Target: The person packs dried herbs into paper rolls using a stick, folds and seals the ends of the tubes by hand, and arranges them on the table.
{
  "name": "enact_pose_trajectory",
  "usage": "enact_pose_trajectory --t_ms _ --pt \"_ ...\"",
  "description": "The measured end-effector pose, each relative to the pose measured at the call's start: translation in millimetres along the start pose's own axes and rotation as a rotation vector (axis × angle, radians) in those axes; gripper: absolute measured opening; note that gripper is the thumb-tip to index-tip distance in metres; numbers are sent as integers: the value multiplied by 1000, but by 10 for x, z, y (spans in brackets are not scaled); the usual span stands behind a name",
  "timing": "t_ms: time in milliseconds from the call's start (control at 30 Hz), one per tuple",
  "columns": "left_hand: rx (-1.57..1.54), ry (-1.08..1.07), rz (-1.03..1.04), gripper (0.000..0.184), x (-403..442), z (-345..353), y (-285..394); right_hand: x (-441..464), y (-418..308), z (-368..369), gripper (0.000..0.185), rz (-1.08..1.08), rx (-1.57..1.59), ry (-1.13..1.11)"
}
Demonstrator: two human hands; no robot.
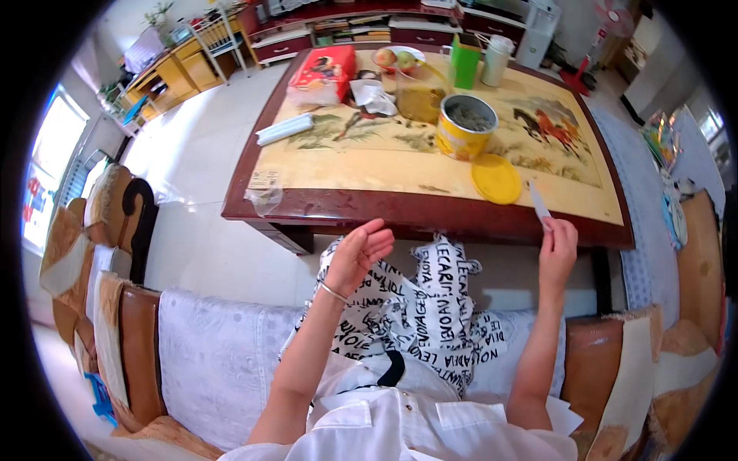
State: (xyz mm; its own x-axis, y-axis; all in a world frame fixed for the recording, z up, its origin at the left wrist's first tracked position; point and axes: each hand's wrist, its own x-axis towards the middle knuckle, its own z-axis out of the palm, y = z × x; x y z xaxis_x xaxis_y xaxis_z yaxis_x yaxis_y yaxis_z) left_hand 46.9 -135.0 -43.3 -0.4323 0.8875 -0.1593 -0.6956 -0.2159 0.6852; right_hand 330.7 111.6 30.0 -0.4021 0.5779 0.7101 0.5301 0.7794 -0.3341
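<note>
My left hand (356, 255) hovers over my lap in front of the table edge, palm turned inward, fingers stretched out and nothing in it. In my right hand (560, 250), at the table's front right, a thin white flat strip (539, 201) is pinched; its exact kind I cannot make out. Just left of that strip a round yellow lid (496, 180) lies flat on the table. Behind the lid stands an uncovered yellow can (463, 144), with dark grey loose matter (470, 117) inside.
On the table (361, 201) are a clear jug (420, 96), a green box (465, 61), a white canister (496, 61), a fruit plate (419, 54), a red package (323, 73), crumpled white tissue (373, 97) and white sticks (285, 129). A sofa (223, 346) is beneath me.
</note>
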Motion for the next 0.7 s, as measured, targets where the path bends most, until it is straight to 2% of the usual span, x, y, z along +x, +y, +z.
enact_pose_trajectory --t_ms 167,233,267,333,467,533,567,667,700 --pt "81 109 143 32 -132 -300 75 228 -1221 681 28 -299 262 -65" --pt "159 329 157 20 -224 -304 153 297 -1603 1050 23 -448 359 -97" --pt "160 325 163 20 -244 -331 193 330 -1768 1233 22 -521 380 -103" --pt "191 492 262 11 -271 -426 346 367 -2042 1594 19 -588 420 -150" --pt "319 472 387 13 -98 -419 916 343 -2290 2293 9 -656 407 -233" --pt "517 497 399 22 217 -337 1220 314 -2322 2582 8 -638 376 -266" --pt "608 478 342 31 368 -279 1381 284 -2331 2688 7 -611 354 -300" --pt "753 297 392 36 1060 -147 1632 207 -2263 2819 12 -551 294 -490" --pt "755 286 383 36 1324 -110 1670 162 -2209 2854 17 -530 341 -478"
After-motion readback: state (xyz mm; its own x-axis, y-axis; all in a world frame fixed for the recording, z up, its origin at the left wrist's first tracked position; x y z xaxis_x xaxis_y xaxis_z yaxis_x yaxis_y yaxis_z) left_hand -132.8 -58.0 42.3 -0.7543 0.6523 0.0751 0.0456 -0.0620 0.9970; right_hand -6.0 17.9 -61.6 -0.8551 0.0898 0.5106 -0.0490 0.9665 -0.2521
